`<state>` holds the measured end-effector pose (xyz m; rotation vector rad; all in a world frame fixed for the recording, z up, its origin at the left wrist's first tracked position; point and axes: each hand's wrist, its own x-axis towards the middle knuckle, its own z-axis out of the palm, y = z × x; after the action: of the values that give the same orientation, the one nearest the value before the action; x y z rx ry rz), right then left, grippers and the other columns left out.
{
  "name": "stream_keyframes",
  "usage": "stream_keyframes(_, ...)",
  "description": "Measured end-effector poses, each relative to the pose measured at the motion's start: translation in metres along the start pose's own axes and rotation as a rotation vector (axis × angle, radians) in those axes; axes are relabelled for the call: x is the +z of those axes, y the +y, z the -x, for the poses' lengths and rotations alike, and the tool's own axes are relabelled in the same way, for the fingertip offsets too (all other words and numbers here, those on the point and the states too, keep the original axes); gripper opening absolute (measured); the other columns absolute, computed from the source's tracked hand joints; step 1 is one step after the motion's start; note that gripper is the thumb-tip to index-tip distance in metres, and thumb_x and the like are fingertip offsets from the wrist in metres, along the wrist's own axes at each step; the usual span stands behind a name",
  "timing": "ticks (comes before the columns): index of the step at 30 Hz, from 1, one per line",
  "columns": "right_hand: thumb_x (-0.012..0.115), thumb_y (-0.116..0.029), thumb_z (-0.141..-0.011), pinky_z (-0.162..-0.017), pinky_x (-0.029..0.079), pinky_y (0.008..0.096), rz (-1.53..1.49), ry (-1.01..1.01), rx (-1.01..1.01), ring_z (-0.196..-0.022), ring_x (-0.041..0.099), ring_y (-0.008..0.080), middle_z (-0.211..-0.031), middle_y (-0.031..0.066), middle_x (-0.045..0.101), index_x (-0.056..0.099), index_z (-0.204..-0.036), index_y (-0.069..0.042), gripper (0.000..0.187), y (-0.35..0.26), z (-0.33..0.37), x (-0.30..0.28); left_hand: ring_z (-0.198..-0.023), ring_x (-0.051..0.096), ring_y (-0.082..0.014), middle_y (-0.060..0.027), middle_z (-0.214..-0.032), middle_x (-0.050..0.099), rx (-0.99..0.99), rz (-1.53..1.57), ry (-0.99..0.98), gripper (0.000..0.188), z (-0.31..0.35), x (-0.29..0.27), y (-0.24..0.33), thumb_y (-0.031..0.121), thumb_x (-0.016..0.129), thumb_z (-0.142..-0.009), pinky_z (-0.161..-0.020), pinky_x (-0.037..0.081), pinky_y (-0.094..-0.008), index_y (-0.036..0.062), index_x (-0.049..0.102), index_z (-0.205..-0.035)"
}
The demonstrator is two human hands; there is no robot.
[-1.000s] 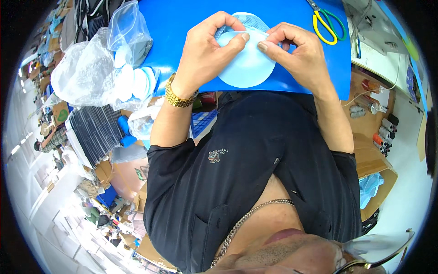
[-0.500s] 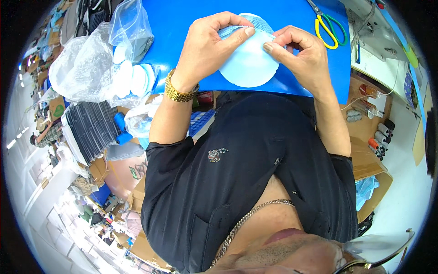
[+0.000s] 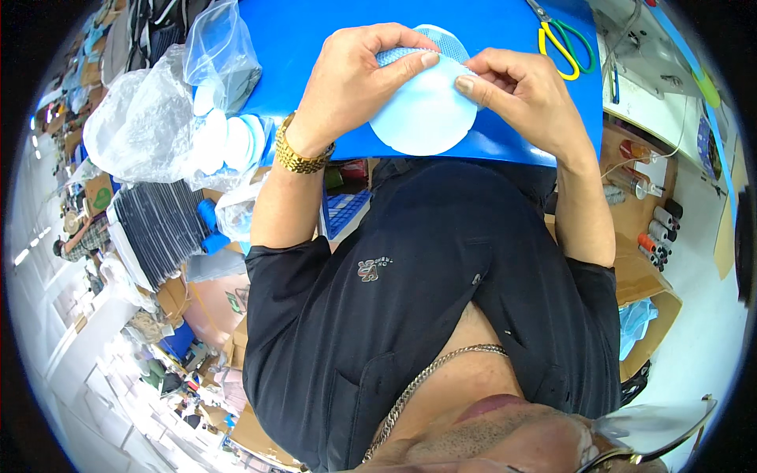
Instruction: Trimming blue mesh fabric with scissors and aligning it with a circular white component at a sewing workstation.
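A pale light-blue round disc (image 3: 426,118) of thin, soft-looking sheet hangs between my hands over the blue tabletop. Behind its far edge shows a blue mesh-patterned piece (image 3: 445,43). My left hand (image 3: 355,83) pinches the far left part of the disc and mesh, thumb on the near face and fingers behind. With thumb and bent fingers, my right hand (image 3: 524,98) grips the edge at the upper right. The fingertips behind the disc are partly hidden.
Yellow-and-green-handled scissors (image 3: 564,47) lie at the far right of the blue table (image 3: 300,31). On the left, clear plastic bags (image 3: 150,118) hold or sit by pale discs (image 3: 236,142). Thread spools (image 3: 658,232) and an open carton (image 3: 650,331) stand at right.
The disc has swung slightly left and nearer to me. My right hand has moved a little lower and right. Both hands keep their pinch.
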<state>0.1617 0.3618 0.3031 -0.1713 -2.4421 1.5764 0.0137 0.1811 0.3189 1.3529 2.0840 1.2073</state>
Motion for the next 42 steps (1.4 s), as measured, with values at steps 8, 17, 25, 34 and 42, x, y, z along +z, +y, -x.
stream_keyframes(8, 0.07, -0.023, -0.09, -0.047, 0.037, 0.0233, -0.014, 0.037, 0.013, -0.054, 0.052, 0.005, -0.061, 0.0014, 0.06, 0.071, -0.084, 0.001, 0.025, 0.009, 0.004, 0.0, -0.07, 0.071, -0.0173, -0.0103, -0.082, 0.071, 0.041, 0.037, -0.084, 0.027, -0.028, -0.01, -0.003, 0.028, 0.066, -0.092, -0.06, 0.054, -0.0267, 0.0031, 0.072, -0.1)
stream_keyframes(17, 0.067, -0.023, -0.093, -0.053, 0.046, 0.019, -0.232, 0.173, 0.055, -0.06, 0.057, 0.0039, -0.071, 0.0001, 0.065, 0.072, -0.092, -0.001, 0.022, 0.017, -0.012, -0.005, -0.068, 0.058, -0.0075, 0.0003, -0.076, 0.066, 0.451, 0.397, -0.237, 0.018, -0.092, -0.018, -0.012, 0.015, 0.067, -0.091, -0.06, 0.048, -0.0253, -0.0024, 0.068, -0.093)
stream_keyframes(25, 0.068, -0.027, -0.092, -0.053, 0.049, 0.0179, -0.329, 0.291, 0.115, -0.059, 0.06, 0.0046, -0.072, 0.001, 0.066, 0.073, -0.093, -0.002, 0.025, 0.038, -0.048, -0.03, -0.084, 0.071, -0.0148, -0.0083, -0.097, 0.073, -0.071, 0.106, -0.338, 0.024, -0.166, -0.016, -0.033, 0.02, 0.069, -0.09, -0.074, 0.056, -0.0264, 0.0036, 0.072, -0.107)
stream_keyframes(34, 0.069, -0.028, -0.092, -0.052, 0.049, 0.0175, -0.342, 0.345, 0.185, -0.057, 0.061, 0.0052, -0.069, 0.0014, 0.066, 0.074, -0.092, -0.005, 0.023, 0.054, -0.064, -0.063, -0.075, 0.062, -0.0078, 0.001, -0.088, 0.067, -0.204, 0.765, -0.299, 0.017, -0.21, 0.007, -0.022, 0.005, 0.067, -0.086, -0.065, 0.05, -0.0226, 0.0035, 0.063, -0.103)
stream_keyframes(42, 0.069, -0.029, -0.093, -0.052, 0.05, 0.0192, -0.358, 0.349, 0.164, -0.056, 0.06, 0.0059, -0.069, 0.0021, 0.066, 0.074, -0.093, -0.005, 0.025, 0.056, -0.074, -0.064, -0.076, 0.061, -0.0077, -0.0004, -0.092, 0.066, -0.192, 0.669, -0.296, 0.019, -0.221, 0.005, -0.044, 0.004, 0.065, -0.085, -0.066, 0.05, -0.0234, 0.0036, 0.064, -0.104)
